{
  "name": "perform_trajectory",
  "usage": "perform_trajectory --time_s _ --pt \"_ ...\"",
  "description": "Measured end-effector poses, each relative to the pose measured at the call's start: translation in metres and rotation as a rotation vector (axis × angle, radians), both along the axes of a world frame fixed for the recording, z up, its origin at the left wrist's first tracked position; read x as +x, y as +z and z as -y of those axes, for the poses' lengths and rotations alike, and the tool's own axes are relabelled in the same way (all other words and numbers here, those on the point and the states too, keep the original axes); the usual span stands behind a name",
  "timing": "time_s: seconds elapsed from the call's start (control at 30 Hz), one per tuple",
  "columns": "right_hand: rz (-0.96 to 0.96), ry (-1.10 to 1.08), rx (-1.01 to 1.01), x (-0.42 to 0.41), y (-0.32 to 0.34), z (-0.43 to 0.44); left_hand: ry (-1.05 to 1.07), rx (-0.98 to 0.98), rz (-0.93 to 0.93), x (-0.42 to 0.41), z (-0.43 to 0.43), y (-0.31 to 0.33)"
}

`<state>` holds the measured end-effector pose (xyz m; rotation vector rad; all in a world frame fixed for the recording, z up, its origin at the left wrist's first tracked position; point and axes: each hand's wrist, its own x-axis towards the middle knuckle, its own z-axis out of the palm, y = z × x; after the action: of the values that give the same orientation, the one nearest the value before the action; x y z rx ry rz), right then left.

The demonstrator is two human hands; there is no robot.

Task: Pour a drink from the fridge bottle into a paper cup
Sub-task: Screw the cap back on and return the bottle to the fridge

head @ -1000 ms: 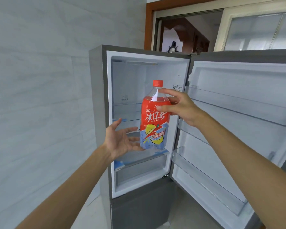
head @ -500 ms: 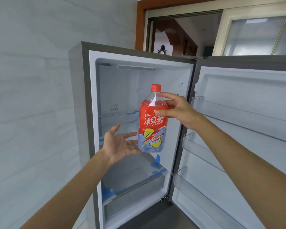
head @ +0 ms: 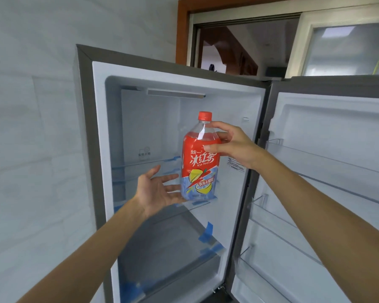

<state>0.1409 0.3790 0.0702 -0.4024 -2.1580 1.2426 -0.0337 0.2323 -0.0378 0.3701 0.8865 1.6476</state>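
An ice tea bottle [head: 198, 165] with a red cap and a red and blue label stands upright in the air in front of the open fridge [head: 153, 88]. My right hand [head: 232, 146] grips its shoulder from the right, thumb across the label. My left hand [head: 158, 190] is spread palm-up at the bottle's lower left, fingertips at or just behind its base; I cannot tell whether they touch. No paper cup is in view.
The fridge door [head: 328, 171] swings open to the right, its clear shelves bare. Inside are glass shelves with blue tape [head: 208, 234] at the edges. A white tiled wall [head: 31, 138] lies to the left, a wooden doorway [head: 223, 44] behind.
The view has drawn closer to the fridge and tilted up. Bottle and both hands keep nearly the same pose; the left palm stays just under the bottle's lower left.
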Motion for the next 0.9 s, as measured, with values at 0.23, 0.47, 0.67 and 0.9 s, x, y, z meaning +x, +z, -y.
perform_trajectory --time_s 0.23,0.47,0.67,0.9 --pt "0.067 0.192 -0.034 -0.066 -0.006 -0.051 0.174 -0.055 -0.031 -0.023 -0.024 0.0" --pt "0.109 0.352 -0.048 -0.132 -0.011 -0.094 0.392 -0.056 0.041 -0.05 -0.056 -0.016" --pt "0.103 0.437 -0.014 -0.173 -0.024 -0.114 0.521 -0.024 0.142 -0.072 -0.073 -0.03" --pt "0.086 0.478 -0.01 -0.201 -0.036 -0.131 0.593 -0.089 0.045 -0.092 -0.085 -0.04"
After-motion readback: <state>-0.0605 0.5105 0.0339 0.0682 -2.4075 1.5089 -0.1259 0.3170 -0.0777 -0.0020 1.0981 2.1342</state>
